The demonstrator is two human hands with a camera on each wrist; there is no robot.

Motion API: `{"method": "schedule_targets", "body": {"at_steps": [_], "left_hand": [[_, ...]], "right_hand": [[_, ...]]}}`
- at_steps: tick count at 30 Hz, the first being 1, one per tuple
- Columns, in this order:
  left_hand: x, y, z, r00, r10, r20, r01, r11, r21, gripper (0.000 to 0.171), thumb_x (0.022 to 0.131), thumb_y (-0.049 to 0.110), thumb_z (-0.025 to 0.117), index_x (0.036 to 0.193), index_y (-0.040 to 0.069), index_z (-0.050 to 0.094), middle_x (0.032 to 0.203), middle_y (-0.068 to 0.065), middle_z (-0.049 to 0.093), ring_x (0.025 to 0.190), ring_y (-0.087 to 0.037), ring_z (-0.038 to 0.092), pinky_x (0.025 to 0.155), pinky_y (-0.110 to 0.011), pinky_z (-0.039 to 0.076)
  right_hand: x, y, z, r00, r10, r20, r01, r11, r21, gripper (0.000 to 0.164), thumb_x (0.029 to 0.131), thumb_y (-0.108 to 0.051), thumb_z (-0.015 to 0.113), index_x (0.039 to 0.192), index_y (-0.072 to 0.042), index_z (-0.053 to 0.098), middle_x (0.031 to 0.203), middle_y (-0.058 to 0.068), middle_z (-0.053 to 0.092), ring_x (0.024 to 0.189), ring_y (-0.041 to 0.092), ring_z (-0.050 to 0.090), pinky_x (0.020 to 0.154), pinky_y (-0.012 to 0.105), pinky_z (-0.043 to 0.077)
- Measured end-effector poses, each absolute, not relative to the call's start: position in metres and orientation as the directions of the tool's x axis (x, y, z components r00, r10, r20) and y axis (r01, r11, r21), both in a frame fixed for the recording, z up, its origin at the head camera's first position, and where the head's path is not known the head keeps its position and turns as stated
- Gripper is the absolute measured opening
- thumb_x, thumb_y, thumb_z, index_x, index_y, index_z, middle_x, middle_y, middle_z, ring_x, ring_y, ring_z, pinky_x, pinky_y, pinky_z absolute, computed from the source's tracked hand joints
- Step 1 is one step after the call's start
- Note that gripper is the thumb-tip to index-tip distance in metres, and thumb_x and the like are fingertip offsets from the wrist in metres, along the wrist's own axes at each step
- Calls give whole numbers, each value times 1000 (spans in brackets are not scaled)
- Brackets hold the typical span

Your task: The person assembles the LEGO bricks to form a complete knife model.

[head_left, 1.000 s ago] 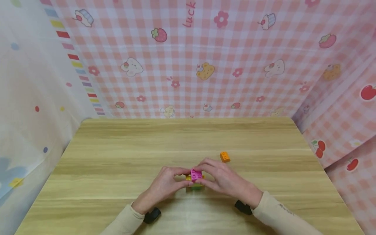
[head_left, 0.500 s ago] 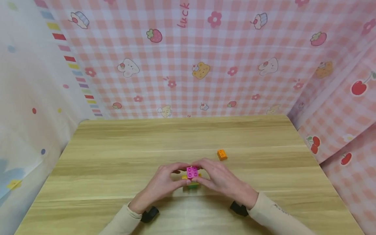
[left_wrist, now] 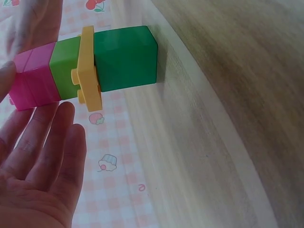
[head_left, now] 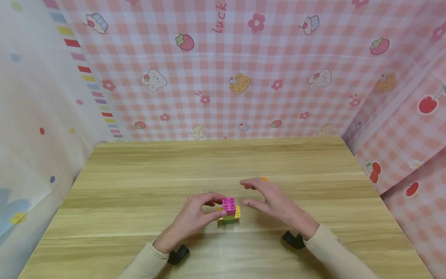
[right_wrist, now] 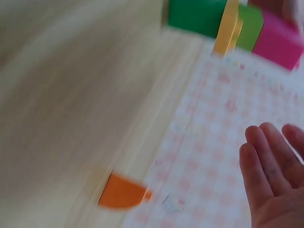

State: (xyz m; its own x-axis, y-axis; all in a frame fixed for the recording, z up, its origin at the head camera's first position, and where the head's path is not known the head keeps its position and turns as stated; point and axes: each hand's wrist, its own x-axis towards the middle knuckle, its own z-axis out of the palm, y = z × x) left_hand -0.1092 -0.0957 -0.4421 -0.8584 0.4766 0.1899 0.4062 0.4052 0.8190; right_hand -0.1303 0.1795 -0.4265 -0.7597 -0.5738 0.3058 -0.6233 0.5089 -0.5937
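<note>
A small tower of toy building bricks stands upright at the middle front of the table. Its top is a pink brick, which looks like two layers in the left wrist view. Beneath that come a light green brick, a wider yellow plate and a dark green brick at the base. My left hand pinches the pink top between thumb and fingers from the left. Apart from the tower, my right hand is held with fingers extended and nothing in its grasp.
An orange brick with a slanted side lies on the wooden table, behind my right hand and mostly covered by it in the head view. Pink checked cloth hangs along the table's back edge.
My right hand has let go of the pink brick and moved right and back, now covering most of the orange brick. My left hand keeps its place at the tower.
</note>
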Motion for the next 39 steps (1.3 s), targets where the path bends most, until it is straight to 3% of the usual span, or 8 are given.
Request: {"method": "schedule_targets", "body": {"at_steps": [7, 15, 26, 32, 39], "left_hand": [[-109, -95, -442, -868, 468, 166, 390, 436, 811, 35, 92, 23, 81, 122, 10, 72, 119, 0, 75, 107, -17, 69, 95, -36, 57], [-108, -94, -442, -873, 460, 160, 383, 444, 810, 34, 92, 24, 81, 122, 11, 73, 118, 1, 75, 106, -20, 70, 94, -38, 58], [-109, -94, -442, -876, 461, 139, 363, 443, 820, 36, 92, 25, 80, 123, 10, 72, 120, -1, 75, 108, -21, 69, 95, -43, 58], [-109, -94, -441, -877, 460, 137, 361, 444, 820, 36, 93, 25, 80, 124, 11, 72, 120, 0, 75, 108, -20, 69, 95, -41, 57], [-110, -94, -440, -873, 467, 140, 367, 439, 820, 35, 93, 24, 80, 124, 10, 72, 121, 0, 75, 109, -17, 69, 95, -36, 57]], "right_hand": [[-153, 207, -431, -780, -543, 311, -614, 567, -550, 50, 92, -20, 80, 136, -3, 62, 134, 15, 66, 119, 34, 65, 99, 52, 55], [-173, 228, -437, -810, -563, 161, -545, 623, -561, 66, 94, -26, 79, 149, -3, 52, 154, 19, 50, 142, 40, 45, 116, 59, 37], [-189, 244, -445, -821, -570, 35, -486, 666, -566, 75, 95, -29, 78, 155, -2, 42, 162, 20, 38, 148, 41, 36, 119, 61, 30], [-194, 247, -448, -811, -585, -27, -468, 675, -570, 70, 97, -24, 75, 155, -2, 42, 160, 20, 41, 147, 42, 37, 119, 60, 31], [-196, 248, -449, -798, -597, -80, -460, 691, -558, 54, 101, -17, 70, 149, -3, 51, 152, 18, 52, 142, 39, 46, 117, 57, 37]]}}
